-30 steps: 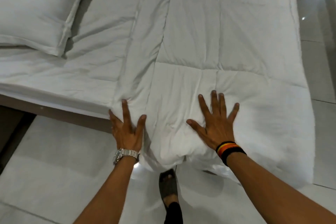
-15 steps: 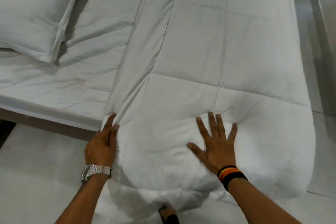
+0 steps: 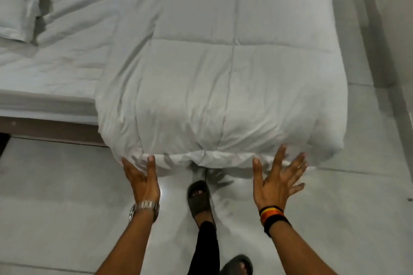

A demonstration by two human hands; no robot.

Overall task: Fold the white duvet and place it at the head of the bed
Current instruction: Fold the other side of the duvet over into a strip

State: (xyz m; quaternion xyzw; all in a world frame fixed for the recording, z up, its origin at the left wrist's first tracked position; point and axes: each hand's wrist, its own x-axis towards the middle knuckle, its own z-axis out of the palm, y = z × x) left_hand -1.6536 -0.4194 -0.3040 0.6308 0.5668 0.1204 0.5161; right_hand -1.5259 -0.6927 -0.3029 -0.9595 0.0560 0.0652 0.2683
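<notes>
The white duvet (image 3: pixel 223 69) lies folded into a long strip across the bed, and its near end hangs over the bed's side toward me. My left hand (image 3: pixel 142 179), with a metal watch at the wrist, touches the duvet's lower hem at the left with straight fingers and thumb. My right hand (image 3: pixel 279 178), with coloured bands at the wrist, is spread open at the hem's right part, fingertips at the fabric. Neither hand grips the cloth.
A white pillow (image 3: pixel 15 4) lies at the upper left on the wrinkled bed sheet (image 3: pixel 58 60). The brown bed frame (image 3: pixel 49 129) runs along the left. Pale floor tiles (image 3: pixel 67 207) surround my sandalled feet (image 3: pixel 199 198). A wall (image 3: pixel 393 29) stands at the right.
Both hands slid off the duvet's top down to its hanging lower hem. The view shifted right and back, and the pillow moved toward the left edge.
</notes>
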